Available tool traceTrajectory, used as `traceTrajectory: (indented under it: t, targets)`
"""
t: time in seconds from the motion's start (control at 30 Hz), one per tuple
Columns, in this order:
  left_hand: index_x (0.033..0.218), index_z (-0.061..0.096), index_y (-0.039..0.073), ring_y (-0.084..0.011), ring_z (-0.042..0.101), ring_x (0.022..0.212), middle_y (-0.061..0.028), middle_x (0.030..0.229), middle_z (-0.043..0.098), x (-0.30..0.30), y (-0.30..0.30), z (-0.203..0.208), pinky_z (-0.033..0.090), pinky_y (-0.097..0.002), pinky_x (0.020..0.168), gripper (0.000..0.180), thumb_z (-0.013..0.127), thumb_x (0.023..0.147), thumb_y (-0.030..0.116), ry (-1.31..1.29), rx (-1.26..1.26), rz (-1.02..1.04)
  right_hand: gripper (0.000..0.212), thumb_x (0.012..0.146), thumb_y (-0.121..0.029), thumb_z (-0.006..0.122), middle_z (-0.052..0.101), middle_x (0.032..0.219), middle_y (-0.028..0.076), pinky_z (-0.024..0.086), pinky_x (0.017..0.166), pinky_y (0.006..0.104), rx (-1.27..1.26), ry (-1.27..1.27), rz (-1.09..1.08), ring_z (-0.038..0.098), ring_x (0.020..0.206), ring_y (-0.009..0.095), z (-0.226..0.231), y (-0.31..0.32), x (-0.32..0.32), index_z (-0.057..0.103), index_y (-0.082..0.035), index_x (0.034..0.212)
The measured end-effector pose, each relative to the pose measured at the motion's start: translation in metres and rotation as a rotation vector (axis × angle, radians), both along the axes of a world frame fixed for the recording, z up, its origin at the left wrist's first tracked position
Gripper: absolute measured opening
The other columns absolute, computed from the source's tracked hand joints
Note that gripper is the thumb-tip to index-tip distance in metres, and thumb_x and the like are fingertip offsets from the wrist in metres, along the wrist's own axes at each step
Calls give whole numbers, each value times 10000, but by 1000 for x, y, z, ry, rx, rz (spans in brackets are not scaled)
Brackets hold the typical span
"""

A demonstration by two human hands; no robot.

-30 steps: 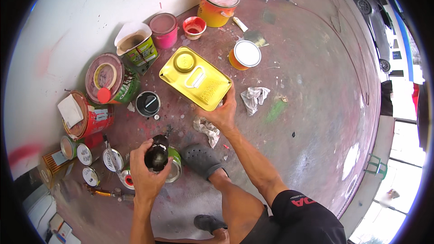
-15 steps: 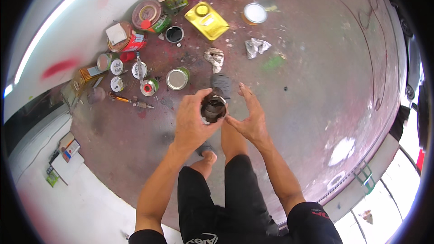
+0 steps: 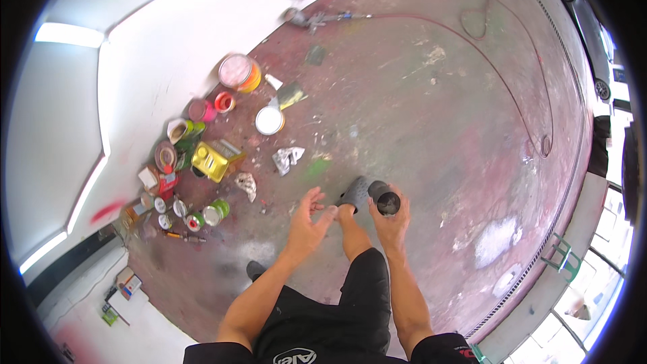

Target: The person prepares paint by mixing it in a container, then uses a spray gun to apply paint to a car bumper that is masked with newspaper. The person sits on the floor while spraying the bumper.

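My right hand [image 3: 392,222] is wrapped round a small dark cup [image 3: 387,202], its round mouth facing up toward me. The inside of the cup looks dark, and I cannot tell what is in it. To the left of it my left hand [image 3: 309,226] is held in the air with its fingers apart and nothing in them. Below the hands, a grey clog [image 3: 353,192] on my foot stands on the floor.
Paint cans crowd along the wall at the left, with a yellow rectangular tin [image 3: 209,162] and a white-lidded can [image 3: 269,120] among them. Crumpled rags [image 3: 288,159] lie nearby. A spray gun [image 3: 314,22] with a long hose [image 3: 465,54] lies at the far side.
The cup has gone from my left hand to my right and moved rightward. My left hand has come away from it. The view has turned, showing the spray gun and more floor.
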State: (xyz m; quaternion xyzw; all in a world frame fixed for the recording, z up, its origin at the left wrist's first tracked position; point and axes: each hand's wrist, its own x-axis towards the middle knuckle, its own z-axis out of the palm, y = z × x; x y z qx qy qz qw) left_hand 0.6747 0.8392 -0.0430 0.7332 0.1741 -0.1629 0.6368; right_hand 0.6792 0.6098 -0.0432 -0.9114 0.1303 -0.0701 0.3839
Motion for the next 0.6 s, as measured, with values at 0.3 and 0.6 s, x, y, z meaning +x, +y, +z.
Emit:
traceTrajectory:
  t: [0.3,0.6]
  targets:
    - [1477,555,4,-153,697,934,-65,1113,749,281,-99,-101,550,-299,850,568,717,1088,383,354,-339,386,592,868,-130,932,699,1258,182,568,1003,413,158,202,-226,702,1162,310,32,-193,141,671,1,1383]
    - [1651,361,-26,-267,675,1040,-222,1465,573,631,-119,-259,563,-443,903,1231,756,860,831,433,-366,739,594,931,-43,872,681,1404,219,572,1061,381,165,84,-531,680,1249,265,-7,-260,287,603,92,1443]
